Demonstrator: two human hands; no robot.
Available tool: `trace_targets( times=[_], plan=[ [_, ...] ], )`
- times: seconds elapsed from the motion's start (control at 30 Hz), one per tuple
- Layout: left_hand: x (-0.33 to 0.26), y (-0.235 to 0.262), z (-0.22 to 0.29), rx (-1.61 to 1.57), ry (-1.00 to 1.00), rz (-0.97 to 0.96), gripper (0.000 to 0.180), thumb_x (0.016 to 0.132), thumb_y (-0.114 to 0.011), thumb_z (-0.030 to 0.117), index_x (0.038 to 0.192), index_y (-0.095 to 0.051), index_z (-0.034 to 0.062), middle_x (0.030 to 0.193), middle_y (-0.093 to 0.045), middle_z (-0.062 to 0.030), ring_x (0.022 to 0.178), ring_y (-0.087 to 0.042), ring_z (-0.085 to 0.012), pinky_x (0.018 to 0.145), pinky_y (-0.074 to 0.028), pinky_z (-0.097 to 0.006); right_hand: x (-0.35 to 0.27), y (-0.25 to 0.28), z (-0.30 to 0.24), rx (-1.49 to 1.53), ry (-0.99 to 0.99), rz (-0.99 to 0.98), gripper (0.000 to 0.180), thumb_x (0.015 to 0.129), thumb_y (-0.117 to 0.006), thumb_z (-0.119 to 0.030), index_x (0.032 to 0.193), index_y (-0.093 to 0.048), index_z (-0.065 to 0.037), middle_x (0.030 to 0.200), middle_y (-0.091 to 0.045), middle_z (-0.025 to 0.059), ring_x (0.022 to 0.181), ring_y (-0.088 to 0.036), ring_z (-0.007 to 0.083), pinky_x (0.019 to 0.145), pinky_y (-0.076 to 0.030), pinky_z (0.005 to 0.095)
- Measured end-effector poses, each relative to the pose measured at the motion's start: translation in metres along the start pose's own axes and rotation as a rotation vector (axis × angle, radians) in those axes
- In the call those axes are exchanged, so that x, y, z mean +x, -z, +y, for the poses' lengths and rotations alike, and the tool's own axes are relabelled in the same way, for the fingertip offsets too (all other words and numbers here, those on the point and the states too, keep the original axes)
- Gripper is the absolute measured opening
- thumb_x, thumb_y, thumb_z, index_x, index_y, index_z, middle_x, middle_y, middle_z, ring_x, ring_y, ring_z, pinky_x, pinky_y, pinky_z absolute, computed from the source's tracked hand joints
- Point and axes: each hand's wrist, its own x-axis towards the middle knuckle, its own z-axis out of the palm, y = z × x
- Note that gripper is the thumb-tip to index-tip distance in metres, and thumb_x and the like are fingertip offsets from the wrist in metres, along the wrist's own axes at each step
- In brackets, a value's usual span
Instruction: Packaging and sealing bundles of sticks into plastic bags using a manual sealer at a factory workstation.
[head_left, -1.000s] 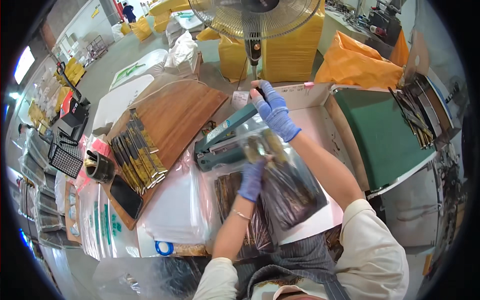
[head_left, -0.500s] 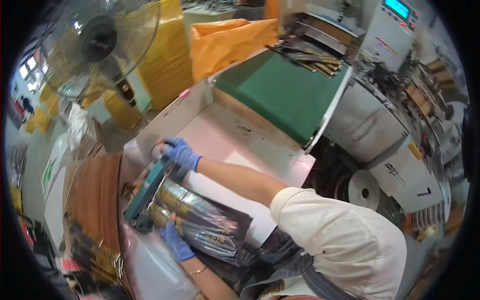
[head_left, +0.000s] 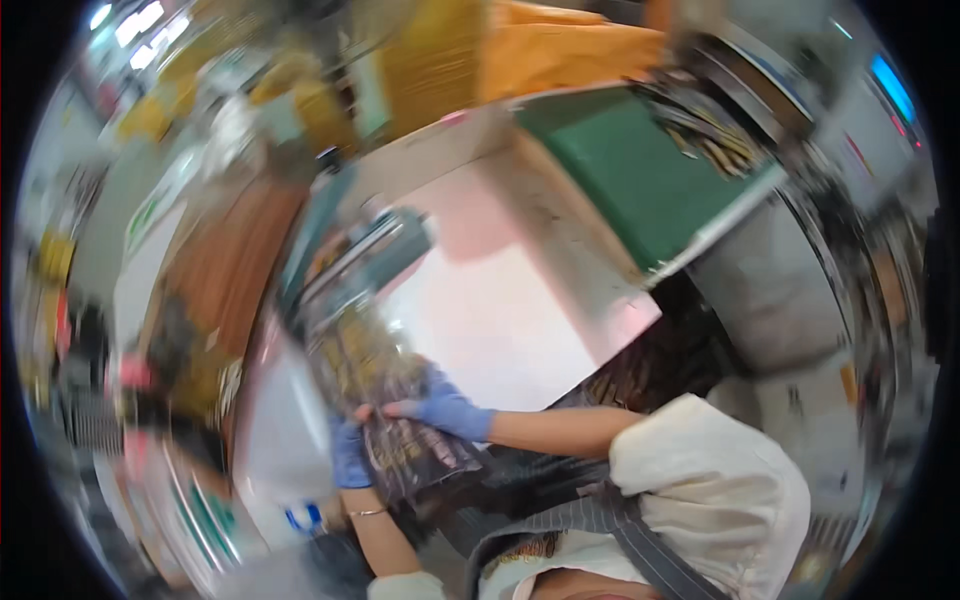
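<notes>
Head view, heavy motion blur. Both my hands wear blue gloves and sit on one clear plastic bag packed with dark brush-like sticks [head_left: 385,400], lying on the pale pink desk [head_left: 510,310] just in front of my body. Left hand [head_left: 349,452] grips the bag's near-left edge, fingers closed on the film. Right hand [head_left: 440,410] comes in from the right and pinches the bag near its middle, fingers [head_left: 400,409] together on it. Bag's long axis runs away from me, up-left, its far end at the teal bar-shaped sealer [head_left: 365,262]. Near end lies between both hands; right hand sits slightly farther up the bag than left. Brown wooden board [head_left: 235,260] is to the left, green flat mat [head_left: 640,170] well apart on the right. Detail on the bag's contents is too smeared to tell more.
</notes>
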Motion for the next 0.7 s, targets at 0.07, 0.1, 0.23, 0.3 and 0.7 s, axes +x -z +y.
trace_targets(
  times=[0.07, 0.1, 0.23, 0.3, 0.7],
  plan=[
    [-0.052, -0.009, -0.063, -0.058, 0.388, -0.013, 0.059, 0.072, -0.073, 0.007, 0.123, -0.046, -0.0027, 0.102, -0.062, -0.0126, 0.088, -0.062, -0.0221, 0.077, -0.053, -0.032, -0.059, 0.045, -0.005, 0.352, -0.768, -0.423, 0.076, 0.076, -0.074, -0.022, 0.134, -0.029, 0.000, 0.101, -0.059, 0.0099, 0.066, -0.060, 0.0104, 0.058, -0.051, 0.0227],
    [-0.114, -0.058, -0.022, 0.073, 0.229, -0.073, 0.064, 0.072, -0.076, 0.017, 0.124, -0.044, -0.0037, 0.108, -0.059, -0.0127, 0.094, -0.059, -0.0202, 0.084, -0.049, -0.033, -0.087, 0.054, -0.027, 0.212, -0.819, -0.310, 0.078, 0.076, -0.073, -0.020, 0.136, -0.026, -0.001, 0.106, -0.057, 0.0111, 0.081, -0.062, 0.0163, 0.071, -0.053, 0.0282],
    [-0.189, -0.104, -0.101, -0.018, -0.155, -0.025, 0.103, 0.060, -0.086, 0.033, 0.137, -0.026, 0.0018, 0.129, -0.043, -0.0136, 0.120, -0.041, -0.0220, 0.103, -0.032, -0.034, -0.163, 0.103, 0.015, 0.223, -0.501, -0.285, 0.091, 0.063, -0.076, -0.010, 0.138, -0.024, -0.005, 0.127, -0.045, 0.0115, 0.113, -0.048, 0.0216, 0.091, -0.043, 0.0323],
    [-0.212, -0.097, -0.087, -0.057, -0.244, 0.054, 0.105, 0.059, -0.086, 0.033, 0.138, -0.025, 0.0009, 0.130, -0.043, -0.0138, 0.121, -0.041, -0.0219, 0.103, -0.032, -0.034, -0.164, 0.095, 0.005, 0.172, -0.441, -0.417, 0.082, 0.062, -0.077, -0.010, 0.131, -0.034, -0.002, 0.119, -0.052, 0.0095, 0.107, -0.052, 0.0217, 0.091, -0.043, 0.0319],
    [-0.336, 0.286, 0.170, 1.240, -0.794, 1.198, 0.047, 0.088, -0.057, 0.029, 0.125, -0.045, 0.0032, 0.107, -0.060, -0.0123, 0.094, -0.060, -0.0235, 0.081, -0.050, -0.036, -0.164, -0.279, -0.223, 0.511, 1.134, -0.517, 0.077, 0.068, -0.073, -0.004, 0.132, -0.031, 0.001, 0.118, -0.049, 0.0158, 0.106, -0.053, 0.0226, 0.088, -0.046, 0.0332]
  ],
)
